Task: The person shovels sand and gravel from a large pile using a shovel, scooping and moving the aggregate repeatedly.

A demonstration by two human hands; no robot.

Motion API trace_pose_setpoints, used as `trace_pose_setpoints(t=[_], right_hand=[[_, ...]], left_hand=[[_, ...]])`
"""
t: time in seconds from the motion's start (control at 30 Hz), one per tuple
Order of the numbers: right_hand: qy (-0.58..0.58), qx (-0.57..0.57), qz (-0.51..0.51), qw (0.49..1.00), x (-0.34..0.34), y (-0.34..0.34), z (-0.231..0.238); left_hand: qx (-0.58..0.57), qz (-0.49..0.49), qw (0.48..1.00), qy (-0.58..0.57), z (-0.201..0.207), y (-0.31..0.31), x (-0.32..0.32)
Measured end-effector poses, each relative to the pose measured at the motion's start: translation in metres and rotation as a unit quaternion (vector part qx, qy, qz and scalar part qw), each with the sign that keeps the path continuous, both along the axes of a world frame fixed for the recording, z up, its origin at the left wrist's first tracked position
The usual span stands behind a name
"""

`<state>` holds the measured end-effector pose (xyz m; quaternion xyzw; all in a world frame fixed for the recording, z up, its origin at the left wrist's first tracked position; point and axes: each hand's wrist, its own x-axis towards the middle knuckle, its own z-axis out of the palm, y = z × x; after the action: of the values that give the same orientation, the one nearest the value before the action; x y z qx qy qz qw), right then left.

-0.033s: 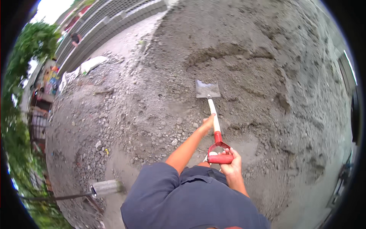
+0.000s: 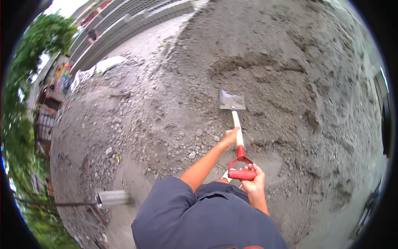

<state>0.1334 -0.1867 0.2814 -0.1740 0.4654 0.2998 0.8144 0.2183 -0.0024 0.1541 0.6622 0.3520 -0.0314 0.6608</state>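
I hold a shovel with a square metal blade, a pale shaft and a red D-shaped grip. My left hand is closed round the shaft, above the red collar. At the grip, my right hand has its fingers curled over the right end of the red crossbar. The blade points away from me over grey sand, with a little sand on its face. Whether its edge touches the ground, I cannot tell.
A scooped hollow curves through the sand beyond the blade. Loose stones lie to the left. A grey cylinder on a dark rod is at lower left. Far left are a white sack, stacked grey blocks and a distant person.
The surroundings sit slightly farther right in the view, and the shovel blade has shifted a little right and down with them. Both hands keep their hold.
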Motion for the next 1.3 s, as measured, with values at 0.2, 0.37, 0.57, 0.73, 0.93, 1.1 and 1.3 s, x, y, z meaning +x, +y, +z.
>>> trace_pose_setpoints(t=[0.2, 0.37, 0.57, 0.73, 0.93, 1.1, 1.3], right_hand=[[-0.098, 0.130, 0.049, 0.985, 0.053, -0.061, 0.040], [-0.151, 0.209, 0.075, 0.963, 0.060, -0.065, 0.058], [-0.298, 0.180, 0.084, 0.934, 0.093, -0.039, 0.023], [-0.173, 0.104, 0.219, 0.955, 0.085, -0.061, 0.058], [-0.165, 0.069, 0.234, 0.956, 0.097, -0.078, 0.042], [-0.255, -0.043, 0.210, 0.943, 0.131, -0.075, 0.041], [-0.245, -0.010, 0.216, 0.945, 0.209, -0.071, 0.038]], left_hand=[[0.298, -0.202, 0.885, -0.294, 0.159, -0.106, -0.074], [0.421, -0.086, 0.857, -0.285, 0.211, -0.136, -0.088], [0.380, -0.019, 0.900, -0.213, 0.220, -0.117, -0.071], [0.401, -0.055, 0.893, -0.197, 0.202, -0.137, -0.077], [0.419, -0.231, 0.856, -0.195, 0.192, -0.148, -0.054], [0.391, -0.290, 0.840, -0.240, 0.190, -0.136, -0.022], [0.296, -0.352, 0.839, -0.290, 0.122, -0.128, 0.078]])
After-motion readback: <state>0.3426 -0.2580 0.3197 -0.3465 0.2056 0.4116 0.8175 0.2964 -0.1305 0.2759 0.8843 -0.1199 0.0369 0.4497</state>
